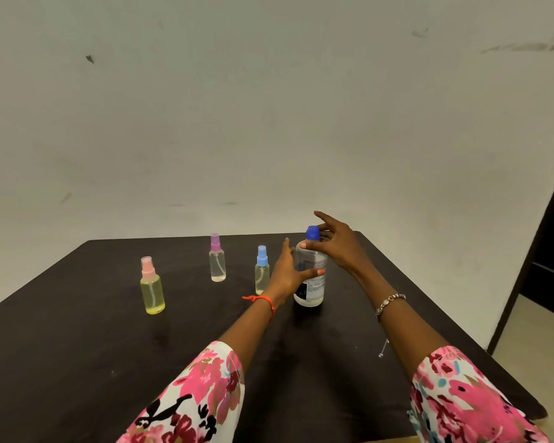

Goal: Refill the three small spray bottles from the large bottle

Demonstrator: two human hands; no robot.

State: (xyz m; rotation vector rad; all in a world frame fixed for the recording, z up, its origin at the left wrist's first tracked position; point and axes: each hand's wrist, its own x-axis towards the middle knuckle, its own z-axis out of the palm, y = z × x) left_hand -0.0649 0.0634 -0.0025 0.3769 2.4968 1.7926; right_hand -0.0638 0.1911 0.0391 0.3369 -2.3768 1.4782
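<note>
The large clear bottle (314, 287) with a blue cap (312, 233) stands upright on the dark table (77, 346), right of centre. My left hand (288, 273) wraps the bottle's body from the left, thumb across its front. My right hand (336, 243) sits at the bottle's shoulder and neck, fingers spread beside the cap. Three small spray bottles stand upright to the left: a yellow one with a pink top (152, 287), a clear one with a purple top (217, 259), and a yellowish one with a blue top (261, 270), partly hidden by my left hand.
A pale wall rises behind the table's far edge. A dark door frame (550, 251) and light floor lie to the right, past the table's right edge. A small metal trinket (383, 348) lies on the table near my right forearm.
</note>
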